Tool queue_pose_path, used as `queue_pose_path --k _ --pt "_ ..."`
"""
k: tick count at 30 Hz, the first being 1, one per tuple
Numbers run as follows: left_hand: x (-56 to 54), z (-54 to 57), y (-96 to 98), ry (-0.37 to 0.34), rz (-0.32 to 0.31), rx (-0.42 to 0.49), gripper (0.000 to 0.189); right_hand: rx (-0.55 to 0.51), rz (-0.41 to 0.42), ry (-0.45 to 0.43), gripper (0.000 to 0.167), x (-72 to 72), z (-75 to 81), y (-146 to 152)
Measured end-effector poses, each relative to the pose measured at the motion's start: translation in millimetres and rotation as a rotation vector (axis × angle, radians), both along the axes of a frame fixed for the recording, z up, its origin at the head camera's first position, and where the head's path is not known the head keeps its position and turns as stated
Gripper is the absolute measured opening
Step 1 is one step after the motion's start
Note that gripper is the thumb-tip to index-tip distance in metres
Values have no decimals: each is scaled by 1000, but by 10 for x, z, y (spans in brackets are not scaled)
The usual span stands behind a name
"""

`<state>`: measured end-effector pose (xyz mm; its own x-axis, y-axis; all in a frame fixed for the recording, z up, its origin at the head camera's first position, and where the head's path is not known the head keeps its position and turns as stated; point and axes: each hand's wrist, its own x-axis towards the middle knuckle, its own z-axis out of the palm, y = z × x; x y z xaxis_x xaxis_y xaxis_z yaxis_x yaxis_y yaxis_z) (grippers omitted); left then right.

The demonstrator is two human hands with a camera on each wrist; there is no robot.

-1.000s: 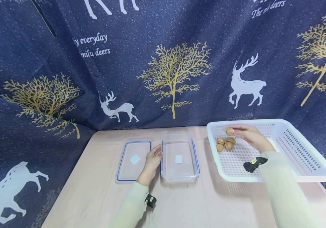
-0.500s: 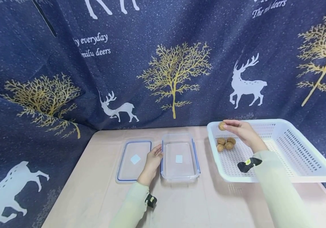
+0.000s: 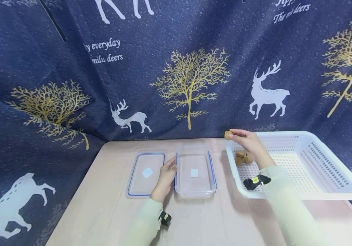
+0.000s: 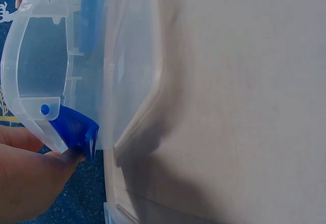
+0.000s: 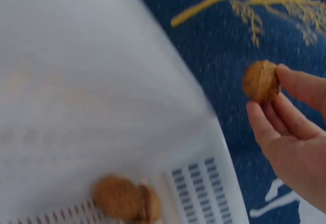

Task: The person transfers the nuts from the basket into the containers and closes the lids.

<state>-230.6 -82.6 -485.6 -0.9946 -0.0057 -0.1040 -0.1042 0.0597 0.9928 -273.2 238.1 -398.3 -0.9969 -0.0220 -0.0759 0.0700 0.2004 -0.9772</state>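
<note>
A walnut (image 3: 227, 135) is pinched between the thumb and fingertips of my right hand (image 3: 249, 142), above the left rim of the white basket (image 3: 289, 194). The right wrist view shows the same walnut (image 5: 262, 82) raised beyond the basket's edge. Several more walnuts (image 3: 243, 158) lie in the basket's left end, partly covered by that hand. My left hand (image 3: 165, 176) grips the left side of a clear plastic food container (image 3: 195, 193). In the left wrist view its thumb is at a blue latch (image 4: 76, 130), with fingers behind the wall. Inside the container only a small white label (image 3: 194, 173) shows.
A clear lid (image 3: 137, 195) with a blue seal lies flat to the left of the container, partly behind the left hand. Pale pink cloth covers the table (image 3: 200, 222). A dark blue curtain (image 3: 163, 116) with deer and trees hangs along the back.
My right hand has carried the walnut leftward, from inside the basket to above its left rim. The left hand and the container have stayed put; the head view has shifted slightly.
</note>
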Motion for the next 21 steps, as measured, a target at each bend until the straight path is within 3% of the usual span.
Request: queue_pose_path --k 11,16,21 --pt "11 4 9 1 -2 17 45 -146 -53 -29 55 66 115 -373" --pt "9 13 11 -5 4 23 45 -219 -42 -19 51 60 155 -552" --pt "23 11 14 -7 0 28 45 -218 -17 -34 49 80 155 -728"
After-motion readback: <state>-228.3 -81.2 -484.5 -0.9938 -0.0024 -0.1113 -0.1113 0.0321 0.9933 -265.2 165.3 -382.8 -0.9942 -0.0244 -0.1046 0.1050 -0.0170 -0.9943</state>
